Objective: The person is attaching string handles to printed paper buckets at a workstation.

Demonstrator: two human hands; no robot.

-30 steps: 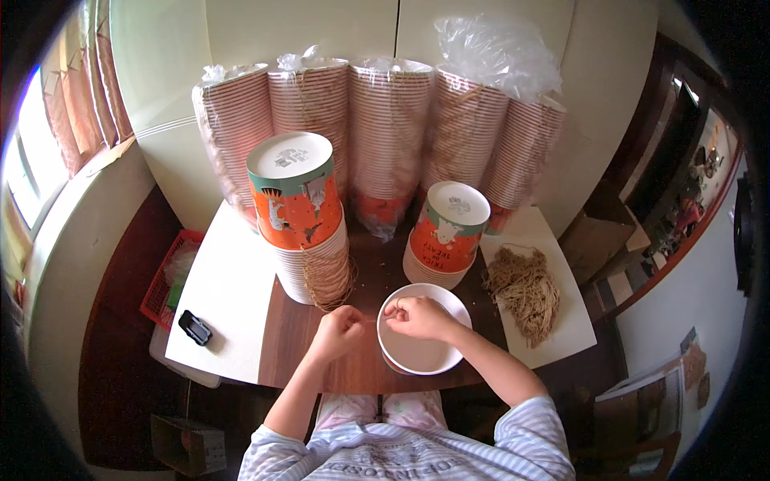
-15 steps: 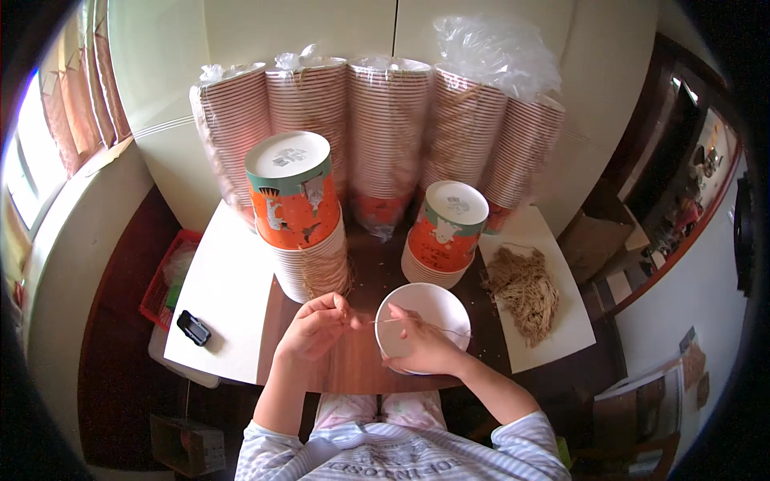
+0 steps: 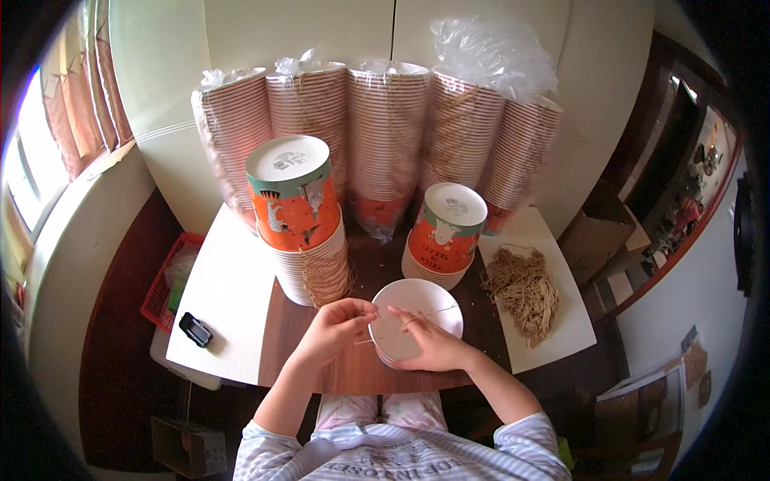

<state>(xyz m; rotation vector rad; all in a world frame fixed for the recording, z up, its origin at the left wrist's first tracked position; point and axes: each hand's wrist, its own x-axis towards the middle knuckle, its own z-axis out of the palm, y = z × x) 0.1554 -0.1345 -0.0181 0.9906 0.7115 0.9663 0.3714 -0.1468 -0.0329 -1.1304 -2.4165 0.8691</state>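
Pinching a thin string (image 3: pixel 425 315) with both hands, my left hand (image 3: pixel 335 327) and right hand (image 3: pixel 429 343) are meeting over the white bowl (image 3: pixel 425 295) at the tabletop's (image 3: pixel 241 321) near edge; beyond it, cup stacks (image 3: pixel 301 224) are standing against the back wall.

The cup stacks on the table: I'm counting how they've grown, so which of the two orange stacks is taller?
The left orange stack, beside the person's left hand. It rises well above the shorter one behind the white cup.
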